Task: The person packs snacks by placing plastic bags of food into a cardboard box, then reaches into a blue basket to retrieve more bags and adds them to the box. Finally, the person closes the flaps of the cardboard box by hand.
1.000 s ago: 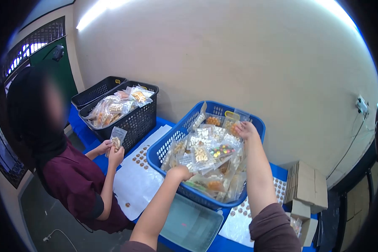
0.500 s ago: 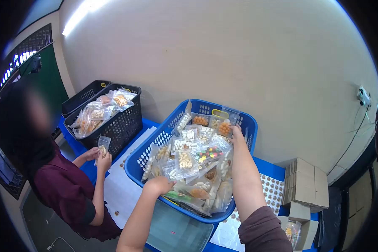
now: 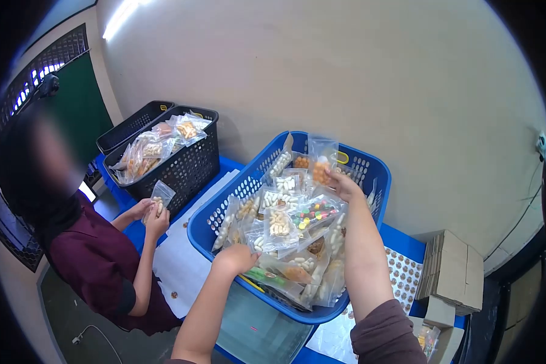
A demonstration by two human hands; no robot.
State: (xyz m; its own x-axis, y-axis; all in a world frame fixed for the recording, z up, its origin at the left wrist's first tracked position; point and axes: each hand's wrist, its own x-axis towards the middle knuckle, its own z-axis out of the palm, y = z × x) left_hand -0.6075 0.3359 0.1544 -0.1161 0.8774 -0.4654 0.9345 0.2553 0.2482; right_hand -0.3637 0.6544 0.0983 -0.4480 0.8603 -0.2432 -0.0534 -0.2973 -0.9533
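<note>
A blue perforated basket stands in front of me, heaped with clear plastic packets of pills and capsules. In its far part, my right hand grips a clear packet of orange balls, which stands upright above the heap. At the near left rim, my left hand is curled among the packets; its fingertips are partly hidden, so what they hold cannot be made out. Close to it lies a packet with green contents. A packet of cream capsules and one of multicoloured capsules lie on top.
To the left, a person holds a small packet beside a black basket full of packets. At right are a sheet of round stickers, flattened cardboard and an open box. A translucent lid lies in front.
My right hand has raised the packet of orange balls and drawn it slightly left across the basket. My left hand stays at the near rim. The camera view has shifted a little.
</note>
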